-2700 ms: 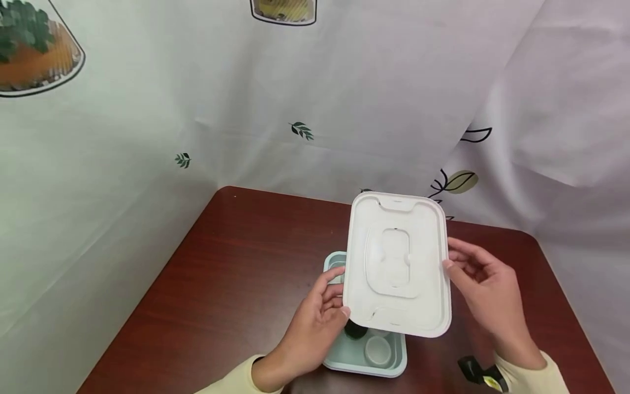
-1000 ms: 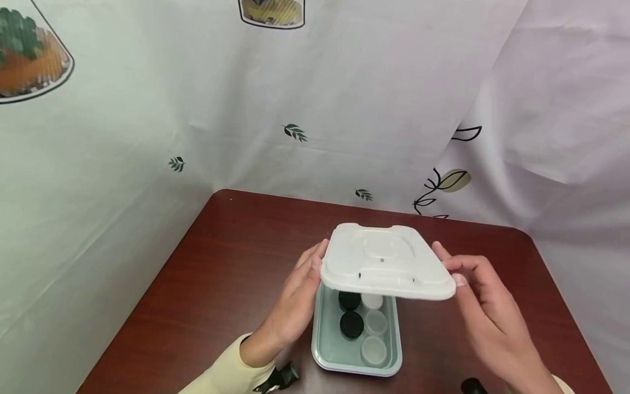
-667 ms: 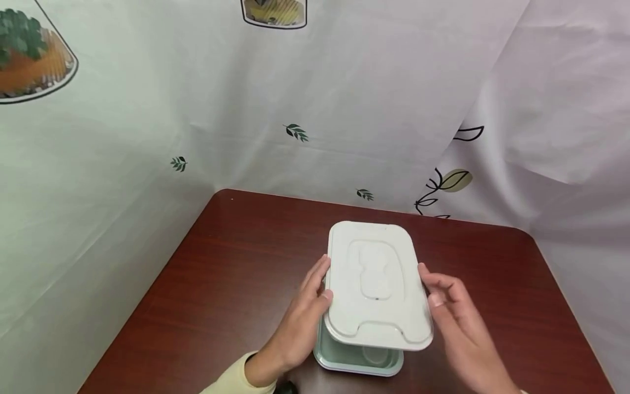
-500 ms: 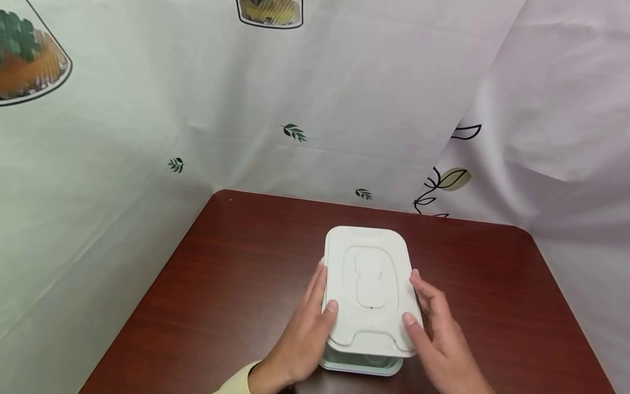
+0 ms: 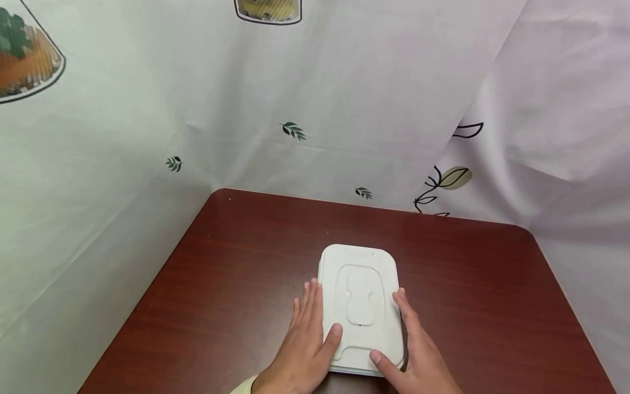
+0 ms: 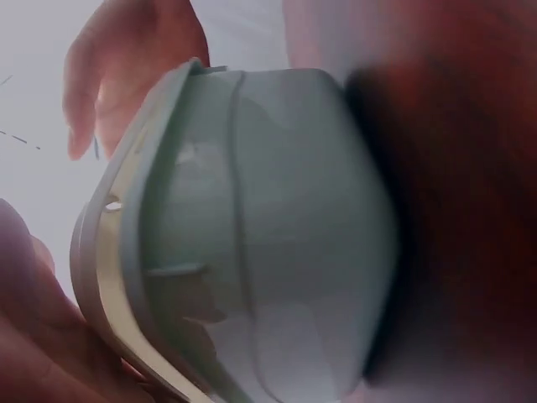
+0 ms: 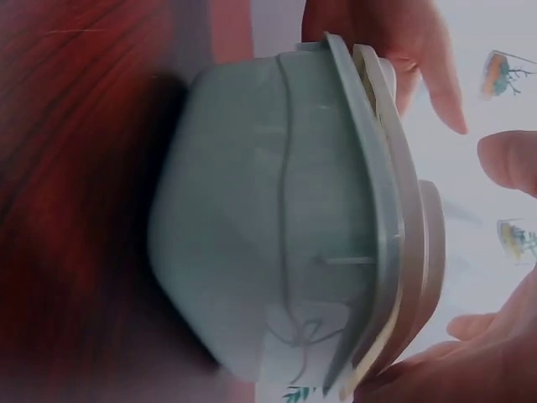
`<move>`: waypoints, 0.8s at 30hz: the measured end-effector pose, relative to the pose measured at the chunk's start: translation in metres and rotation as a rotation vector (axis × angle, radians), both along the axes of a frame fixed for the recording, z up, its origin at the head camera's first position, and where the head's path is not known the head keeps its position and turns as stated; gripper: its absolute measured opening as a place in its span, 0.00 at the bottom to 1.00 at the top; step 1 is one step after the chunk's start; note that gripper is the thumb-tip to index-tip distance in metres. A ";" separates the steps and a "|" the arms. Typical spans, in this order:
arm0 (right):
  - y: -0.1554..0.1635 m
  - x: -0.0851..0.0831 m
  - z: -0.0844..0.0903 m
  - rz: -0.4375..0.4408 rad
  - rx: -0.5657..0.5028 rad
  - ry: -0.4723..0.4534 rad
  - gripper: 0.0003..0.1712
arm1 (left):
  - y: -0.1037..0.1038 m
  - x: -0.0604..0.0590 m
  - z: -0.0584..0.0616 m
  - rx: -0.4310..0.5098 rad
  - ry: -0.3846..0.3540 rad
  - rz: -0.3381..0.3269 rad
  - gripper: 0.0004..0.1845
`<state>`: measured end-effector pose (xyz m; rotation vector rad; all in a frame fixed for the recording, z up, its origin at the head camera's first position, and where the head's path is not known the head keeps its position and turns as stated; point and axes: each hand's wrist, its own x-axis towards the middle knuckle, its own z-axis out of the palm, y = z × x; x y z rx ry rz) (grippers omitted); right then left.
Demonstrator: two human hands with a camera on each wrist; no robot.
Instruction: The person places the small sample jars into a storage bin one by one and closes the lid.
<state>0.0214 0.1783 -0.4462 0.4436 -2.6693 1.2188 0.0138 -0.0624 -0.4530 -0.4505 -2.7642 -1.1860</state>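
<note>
In the head view, a white plastic lid [image 5: 361,306] covers a pale green rectangular food container on the brown table. My left hand [image 5: 307,342] lies along its left edge, fingers straight and thumb on top. At the right edge my right hand [image 5: 418,350] touches the lid with extended fingers, its thumb on the near right corner. Both wrist views show the green container [image 6: 285,227] from its end, with the lid [image 7: 411,235] over its rim. A narrow gap shows between lid and rim; whether it is fastened I cannot tell. The container's contents are hidden.
The brown table [image 5: 246,262] extends around the container, with rounded far corners. A whitish cloth [image 5: 374,109] with printed leaves and plants hangs behind the table and on both sides.
My hands have brought the white lid left and down from above the container, tilting it flat onto the rim. The black and white round pieces inside are covered now. My fingers have straightened.
</note>
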 end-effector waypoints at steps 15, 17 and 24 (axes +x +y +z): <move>-0.002 0.005 -0.018 0.009 0.085 0.030 0.65 | -0.005 0.007 -0.010 -0.007 -0.044 0.029 0.42; -0.003 0.006 -0.020 0.015 0.112 0.048 0.65 | -0.005 0.008 -0.011 -0.012 -0.047 0.024 0.42; -0.006 0.008 -0.029 0.026 0.163 0.108 0.65 | -0.004 0.010 -0.014 -0.043 -0.035 0.018 0.43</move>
